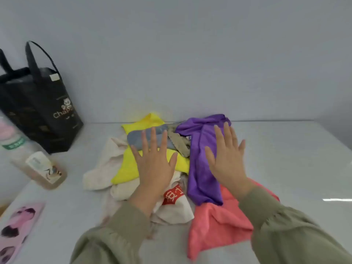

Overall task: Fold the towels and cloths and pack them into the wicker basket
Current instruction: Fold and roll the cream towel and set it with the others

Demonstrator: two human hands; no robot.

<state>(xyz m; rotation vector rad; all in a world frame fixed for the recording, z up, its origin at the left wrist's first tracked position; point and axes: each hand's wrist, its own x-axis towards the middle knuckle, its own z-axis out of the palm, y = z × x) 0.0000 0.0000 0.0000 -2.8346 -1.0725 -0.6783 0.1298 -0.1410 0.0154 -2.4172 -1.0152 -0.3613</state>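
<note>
A heap of crumpled cloths lies on the white table [285,159] against the wall. It holds a yellow cloth [127,168], a purple cloth [200,168], a coral pink towel [219,225], a cream towel [102,168], a grey-blue cloth [136,140], a khaki cloth [179,143] and a white cloth with red print [175,199]. My left hand [155,164] is spread flat over the yellow cloth, fingers straight. My right hand [227,157] is spread flat over the purple cloth. No wicker basket is in view.
A black paper bag with handles [38,109] stands at the back left. In front of it lie a bottle with a green label [13,143] and a brownish bottle [43,170]. A pink patterned item [17,227] lies at the left front edge.
</note>
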